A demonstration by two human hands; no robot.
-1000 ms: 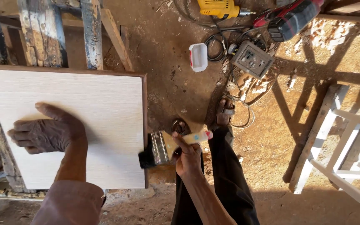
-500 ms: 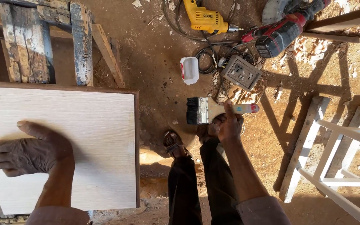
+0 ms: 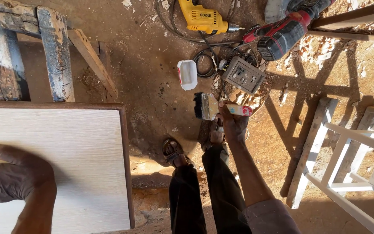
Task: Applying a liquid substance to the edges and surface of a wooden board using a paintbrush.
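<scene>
My right hand (image 3: 232,123) grips a wide paintbrush (image 3: 215,107) by its pale handle, black bristles pointing left, held low over the dirt floor near a small white plastic tub (image 3: 187,74). My left hand (image 3: 11,180) lies flat, fingers spread, on a pale wood-grain board (image 3: 66,147) with a dark brown edge at the lower left. My legs and sandalled feet (image 3: 175,152) stand between the board and the brush.
On the ground ahead lie a yellow electric drill (image 3: 204,19), a red and black power tool (image 3: 282,37), a grey socket box (image 3: 244,76) and coiled cables. A white wooden frame (image 3: 347,151) stands at right. Weathered planks (image 3: 57,52) lean at upper left.
My right hand has carried the brush away from the board's edge, forward and to the right toward the white tub. My left hand has stayed on the board, and the view has shifted right.
</scene>
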